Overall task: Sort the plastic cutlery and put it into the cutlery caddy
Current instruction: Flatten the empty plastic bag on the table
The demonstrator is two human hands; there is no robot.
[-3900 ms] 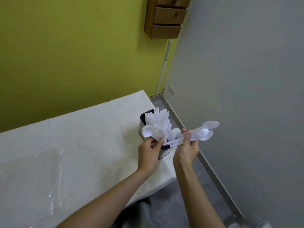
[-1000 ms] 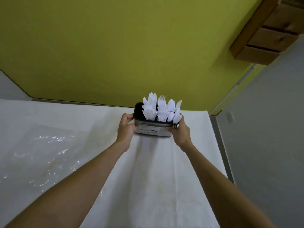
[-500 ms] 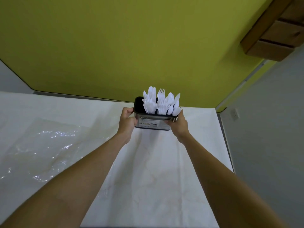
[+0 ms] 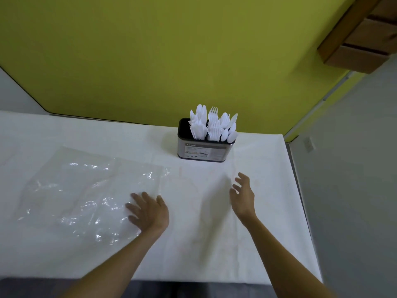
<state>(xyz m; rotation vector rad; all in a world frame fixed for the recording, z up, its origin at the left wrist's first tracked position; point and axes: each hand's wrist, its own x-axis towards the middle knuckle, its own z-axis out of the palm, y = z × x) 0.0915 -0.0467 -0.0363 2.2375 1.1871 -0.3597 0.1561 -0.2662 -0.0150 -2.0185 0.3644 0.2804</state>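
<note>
Both hands are held spread and empty (left hand [image 4: 148,214] by the plastic sheet [image 4: 86,190], right hand [image 4: 243,195] above the worktop [image 4: 204,244]), the cutlery caddy [image 4: 204,150], filled with plastic cutlery [image 4: 212,125], is stood at the far edge, so a check for strays is advised.

A crumpled clear plastic sheet [image 4: 86,196] lies on the white-covered table [image 4: 257,233]; wooden drawers [image 4: 363,37] hang on the wall.

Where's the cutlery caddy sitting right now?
In the head view, the cutlery caddy stands upright right of centre at the table's far edge by the yellow-green wall, beyond the left hand and right hand, touched by neither.
</note>
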